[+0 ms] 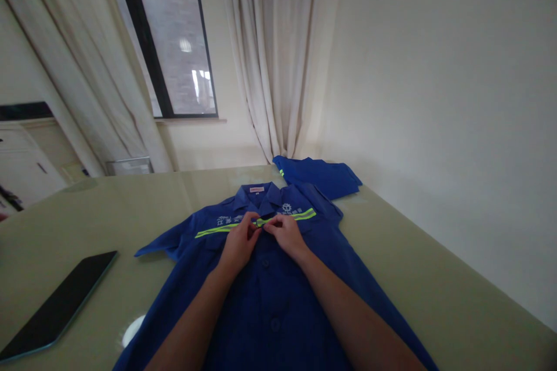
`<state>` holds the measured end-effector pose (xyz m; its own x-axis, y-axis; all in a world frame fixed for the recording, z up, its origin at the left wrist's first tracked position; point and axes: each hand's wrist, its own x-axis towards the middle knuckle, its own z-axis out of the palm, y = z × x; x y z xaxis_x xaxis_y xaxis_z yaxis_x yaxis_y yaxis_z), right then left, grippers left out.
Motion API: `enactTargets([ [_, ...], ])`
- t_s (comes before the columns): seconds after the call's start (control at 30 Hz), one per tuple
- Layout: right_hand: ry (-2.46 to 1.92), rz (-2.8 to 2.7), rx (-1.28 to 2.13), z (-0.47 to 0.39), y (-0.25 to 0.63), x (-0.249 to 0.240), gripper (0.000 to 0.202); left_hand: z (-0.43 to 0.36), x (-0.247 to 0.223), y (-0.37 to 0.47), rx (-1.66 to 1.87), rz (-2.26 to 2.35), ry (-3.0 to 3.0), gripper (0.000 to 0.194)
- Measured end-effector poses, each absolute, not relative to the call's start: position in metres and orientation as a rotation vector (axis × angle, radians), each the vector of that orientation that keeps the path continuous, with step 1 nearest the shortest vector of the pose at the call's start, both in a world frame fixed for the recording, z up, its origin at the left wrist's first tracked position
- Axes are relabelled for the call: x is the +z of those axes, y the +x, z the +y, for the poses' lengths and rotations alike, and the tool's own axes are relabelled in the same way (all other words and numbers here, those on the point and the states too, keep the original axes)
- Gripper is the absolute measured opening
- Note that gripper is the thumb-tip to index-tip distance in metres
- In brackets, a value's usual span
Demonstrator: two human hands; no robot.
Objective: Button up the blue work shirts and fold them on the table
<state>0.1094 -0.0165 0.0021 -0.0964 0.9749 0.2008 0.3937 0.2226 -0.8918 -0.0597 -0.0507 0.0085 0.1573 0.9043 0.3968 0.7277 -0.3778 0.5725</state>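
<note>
A blue work shirt (278, 295) lies spread front side up, its collar pointing away from me. A yellow-green reflective stripe and white printing cross its chest. My left hand (243, 239) pinches the shirt's front edge at the stripe, just below the collar. Right beside it, my right hand (285, 233) pinches the opposite front edge, the fingertips of both hands almost meeting. Whatever small part sits between the fingertips is hidden. Below the hands, dark buttons (274, 324) show along the front placket.
Behind the shirt's right shoulder lies a folded blue garment (322, 177). A dark tablet (61, 304) rests at the left on the pale green table (143, 203). A white round spot (131, 330) shows beside the shirt. The wall (456, 127) borders the table's right side; curtains hang behind.
</note>
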Motion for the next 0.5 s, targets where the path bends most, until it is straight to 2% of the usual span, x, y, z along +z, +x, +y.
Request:
enactTargets([
  [0.2,-1.227,-1.655,0.885,-0.019,0.115,0.009,0.02,-0.061,0.014,-0.054,0.894,1.734,2.385,0.027],
  [0.33,-1.263,-1.409,0.449,-0.017,0.151,0.029,0.036,-0.062,0.017,-0.052,0.836,1.82,2.448,0.033],
  [0.43,-1.56,-1.244,0.132,-0.011,0.204,0.039,0.044,-0.064,0.018,-0.051,0.844,1.788,2.516,0.035],
  [0.5,-1.743,-1.189,0.062,-0.009,0.239,0.037,0.051,-0.063,0.016,-0.051,0.831,1.729,2.549,0.036],
])
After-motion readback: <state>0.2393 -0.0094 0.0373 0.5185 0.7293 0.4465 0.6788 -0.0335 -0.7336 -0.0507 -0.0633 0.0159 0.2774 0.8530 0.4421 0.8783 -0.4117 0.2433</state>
